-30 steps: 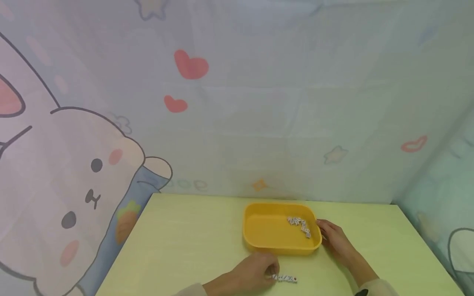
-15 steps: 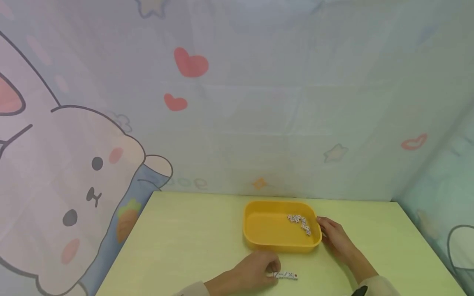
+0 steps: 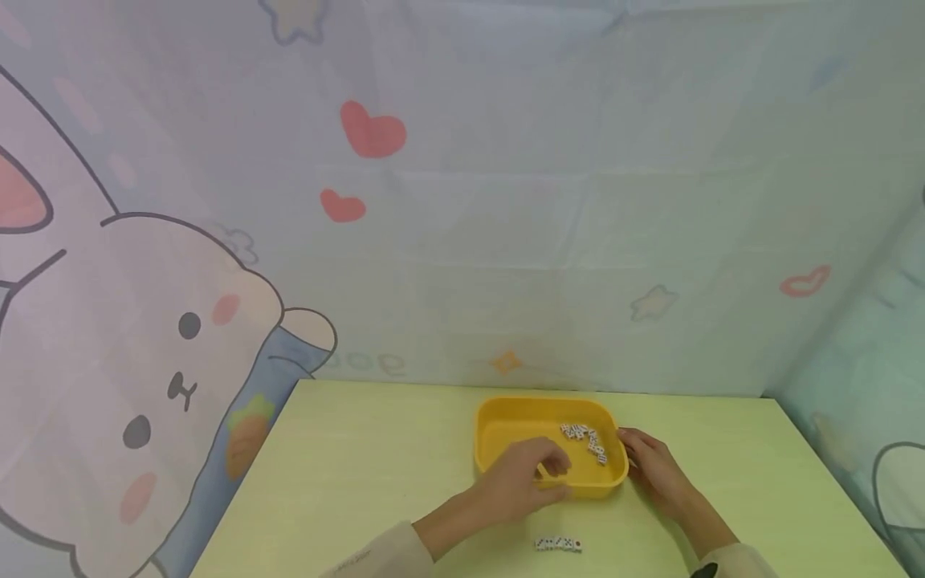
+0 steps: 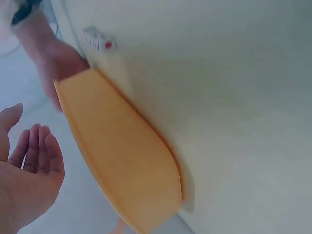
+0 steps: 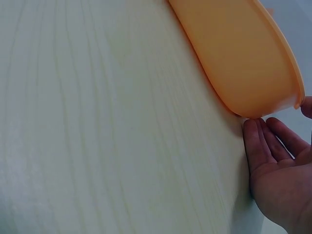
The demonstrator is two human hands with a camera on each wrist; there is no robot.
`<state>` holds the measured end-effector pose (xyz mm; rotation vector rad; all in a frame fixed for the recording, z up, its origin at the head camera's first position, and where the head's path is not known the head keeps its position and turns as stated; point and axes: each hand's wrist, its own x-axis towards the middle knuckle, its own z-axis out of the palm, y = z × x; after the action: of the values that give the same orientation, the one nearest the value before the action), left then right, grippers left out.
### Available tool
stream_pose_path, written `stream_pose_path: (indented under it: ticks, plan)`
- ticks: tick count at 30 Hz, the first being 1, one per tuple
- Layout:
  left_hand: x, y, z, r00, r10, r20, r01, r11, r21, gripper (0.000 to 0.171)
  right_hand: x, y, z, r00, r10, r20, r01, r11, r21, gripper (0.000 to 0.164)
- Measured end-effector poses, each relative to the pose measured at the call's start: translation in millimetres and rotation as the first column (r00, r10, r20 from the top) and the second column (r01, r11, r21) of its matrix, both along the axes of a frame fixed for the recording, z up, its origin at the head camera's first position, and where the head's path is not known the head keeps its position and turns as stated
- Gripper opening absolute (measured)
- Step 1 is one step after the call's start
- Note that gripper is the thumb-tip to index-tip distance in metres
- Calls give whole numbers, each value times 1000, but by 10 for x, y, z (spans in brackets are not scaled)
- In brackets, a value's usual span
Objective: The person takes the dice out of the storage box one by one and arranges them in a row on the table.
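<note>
My left hand (image 3: pixel 515 483) hovers over the near side of a yellow plastic tray (image 3: pixel 511 421), thumb and fingers spread apart with nothing between them. Seen from the left wrist, its palm and loosely bent fingers are beside the tray's rim. Small white dice (image 3: pixel 594 443) lie in a curved cluster in the tray's right part. On the table in front, several more dice (image 3: pixel 558 544) form a short straight row, the rightmost showing a red dot. My right hand (image 3: pixel 656 472) touches the tray's right end; in the right wrist view its fingertips (image 5: pixel 252 127) meet the lower wall and the thumb is at the rim.
The pale yellow wood-grain table (image 3: pixel 376 449) extends to both sides of the tray. Behind it hangs a cloth backdrop (image 3: pixel 491 265) printed with a rabbit, hearts and stars.
My left hand has let go of the left end of the dice row and risen forward over the tray, its fingers opening. The right hand stays at the tray's end.
</note>
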<state>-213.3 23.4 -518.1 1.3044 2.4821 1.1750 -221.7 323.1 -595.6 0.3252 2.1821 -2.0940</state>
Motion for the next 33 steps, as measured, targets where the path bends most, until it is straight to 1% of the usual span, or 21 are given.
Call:
stream_pose_path:
  ticks: [3,5,8,11,13,16,21,26,28,30,33]
  plan:
    - [-157,107,-10,997,77,14,-77,997,5,31,-2,-9,9,1000,-1,2,1,1000,4,66]
    - [-263,194,-34,992,121,26,-121,993,-15,37,-2,0,10,1000,-2,6,2,1000,8,67]
    - [-418,311,-96,985,170,24,-168,984,-54,46,-15,12,6,1000,-3,-2,3,1000,10,69]
    - [-566,403,-186,980,200,12,-198,977,-82,53,-32,14,2,1000,5,-9,-5,1000,-1,67]
    - [-650,454,-254,979,202,18,-199,976,-93,58,-38,9,-4,1000,0,-10,0,1000,-10,65]
    - [-745,516,-344,980,193,50,-187,977,-103,63,-30,3,-9,1000,2,-6,-2,1000,-8,65]
    - [-828,582,-428,979,176,99,-167,981,-98,66,-12,8,-14,1000,0,-9,0,1000,-6,64]
    - [-832,574,-503,981,176,78,-165,977,-137,62,-34,6,-15,1000,0,-11,0,1000,-8,64]
    - [-822,563,-519,979,188,76,-176,973,-148,60,-31,1,-13,1000,0,-13,0,1000,-3,65]
    - [-820,558,-529,973,208,98,-194,971,-136,57,-29,-3,-10,1000,0,-18,0,1000,0,66]
    - [-841,563,-546,966,227,124,-214,971,-110,47,-11,-1,-11,1000,-2,-16,2,1000,-3,67]
